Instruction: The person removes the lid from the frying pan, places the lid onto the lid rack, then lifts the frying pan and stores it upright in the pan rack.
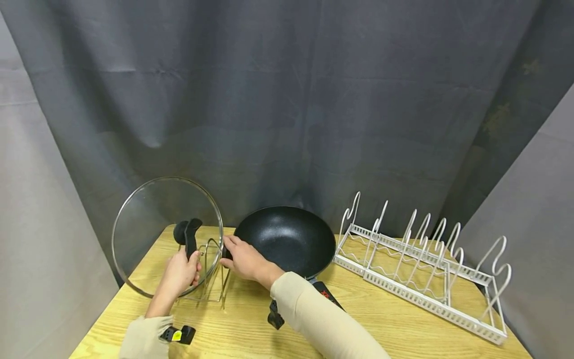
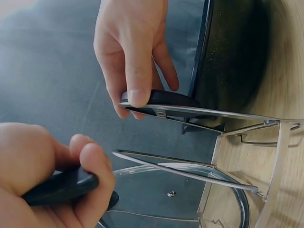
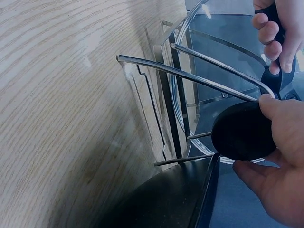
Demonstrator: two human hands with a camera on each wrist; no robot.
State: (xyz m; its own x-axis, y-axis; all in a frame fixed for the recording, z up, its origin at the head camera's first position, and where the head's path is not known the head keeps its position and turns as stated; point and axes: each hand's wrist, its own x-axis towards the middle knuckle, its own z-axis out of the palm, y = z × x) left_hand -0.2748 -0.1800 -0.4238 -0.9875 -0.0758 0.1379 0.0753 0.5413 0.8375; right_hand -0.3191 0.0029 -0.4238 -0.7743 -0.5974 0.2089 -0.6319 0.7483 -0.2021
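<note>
- Glass lid (image 1: pixel 152 224), standing upright at the wire rack (image 3: pixel 183 74) on the wooden table (image 1: pixel 219 331); the left hand (image 1: pixel 178 271) has its fingers curled round the black handle (image 1: pixel 191 244).
- The right hand (image 1: pixel 246 259) pinches the rack's black oval pad (image 3: pixel 243 133), near the wok (image 1: pixel 287 239).

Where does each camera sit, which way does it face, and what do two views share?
Head: on the head, facing forward and down at glass lid, pan and white rack; left hand, right hand and sleeves show.
Left wrist: worn there, facing the black handle and wire stand; both hands show.
Right wrist: worn there, facing the black oval piece the right hand pinches; both hands show.
Both wrist views share wire stand and pan.
</note>
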